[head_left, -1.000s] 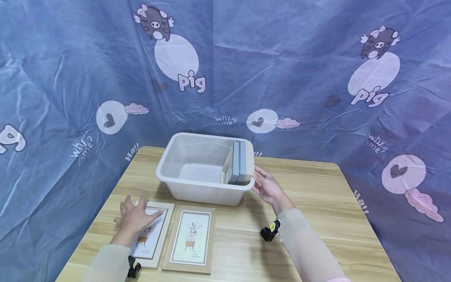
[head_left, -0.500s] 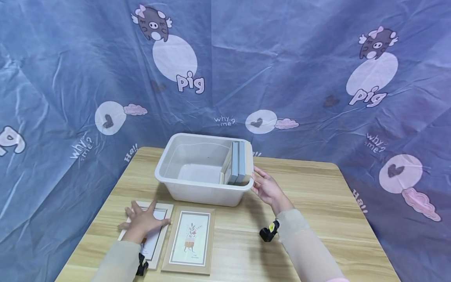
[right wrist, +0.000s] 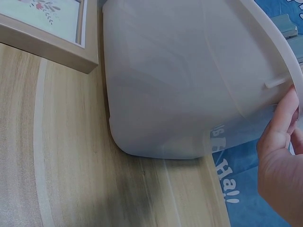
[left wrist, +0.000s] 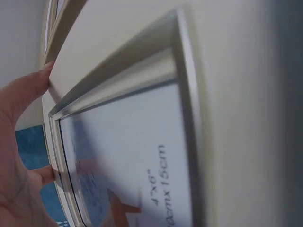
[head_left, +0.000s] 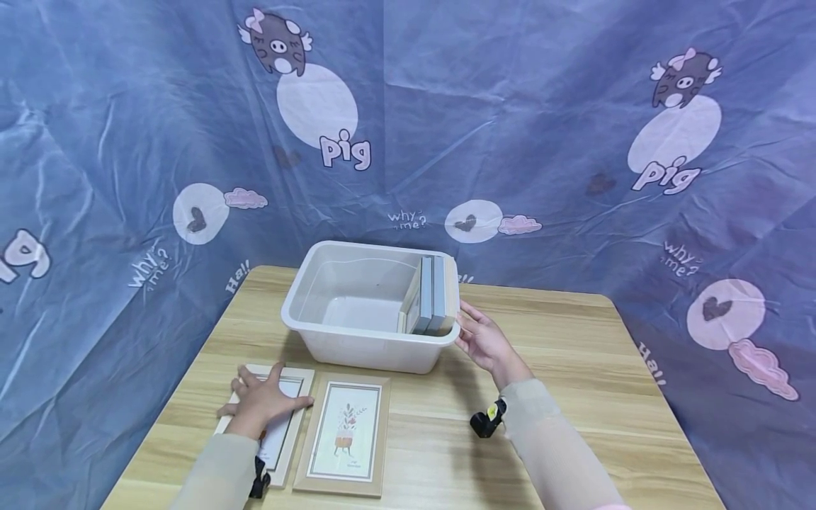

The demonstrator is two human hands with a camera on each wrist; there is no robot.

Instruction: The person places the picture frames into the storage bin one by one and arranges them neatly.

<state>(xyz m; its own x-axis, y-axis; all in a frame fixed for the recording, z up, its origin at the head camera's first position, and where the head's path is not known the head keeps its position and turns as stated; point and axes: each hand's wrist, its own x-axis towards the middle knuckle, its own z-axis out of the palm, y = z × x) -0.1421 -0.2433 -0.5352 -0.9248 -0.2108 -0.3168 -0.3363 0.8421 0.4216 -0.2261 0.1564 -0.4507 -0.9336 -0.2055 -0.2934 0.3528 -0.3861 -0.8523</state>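
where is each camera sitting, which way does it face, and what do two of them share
Head: worn on the head, facing forward and down at the white bin, tan frame and pale frame; the left hand and right hand show.
Left wrist: on that wrist, facing the pale frame close up; part of the left hand shows.
Right wrist: on that wrist, facing the white bin's outside; part of the right hand shows.
Head and right wrist share the white bin.

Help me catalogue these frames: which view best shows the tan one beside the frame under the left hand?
The head view: the tan frame lies there whole, nothing covering it. The right wrist view has only one corner, the rest cut off; the left wrist view seems to catch just a strip at the upper left.
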